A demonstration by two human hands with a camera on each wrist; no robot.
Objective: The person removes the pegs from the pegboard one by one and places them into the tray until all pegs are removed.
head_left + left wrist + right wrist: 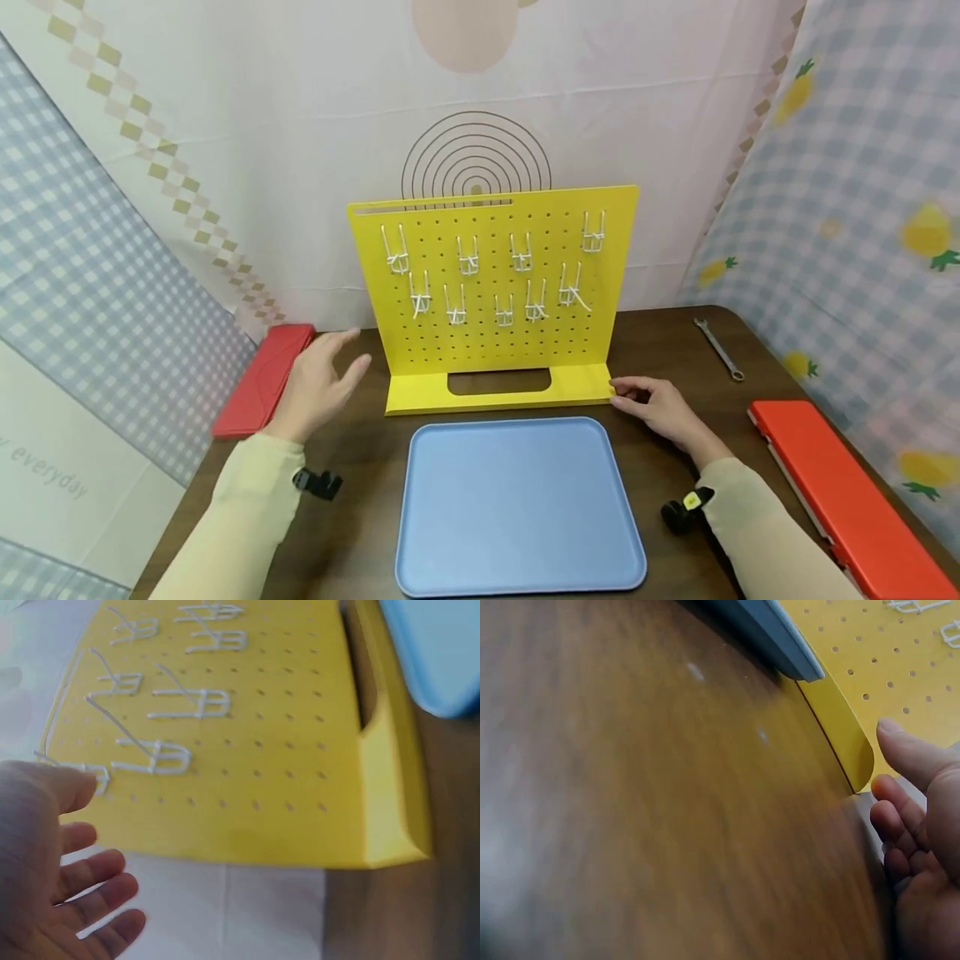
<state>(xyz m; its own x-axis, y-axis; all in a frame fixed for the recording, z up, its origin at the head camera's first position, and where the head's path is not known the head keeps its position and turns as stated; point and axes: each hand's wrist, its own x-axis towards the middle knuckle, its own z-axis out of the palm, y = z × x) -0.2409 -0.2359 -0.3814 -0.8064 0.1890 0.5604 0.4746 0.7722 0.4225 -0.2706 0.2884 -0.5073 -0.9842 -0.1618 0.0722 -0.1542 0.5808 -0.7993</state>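
Red case: flat, beside the left hand, partly behind it. Left hand: thumb and fingers parted, holding nothing, near the pegboard. Pegboard: yellow, upright between the hands, white hooks facing the person; broad base presumably keeps it standing. Tray: blue, between the forearms, likely obstructing any forward slide. Right hand: thumb and fingers apart at the base's end; contact uncertain. Wrench: on the tabletop, beyond the right hand. Red box: right of that hand.
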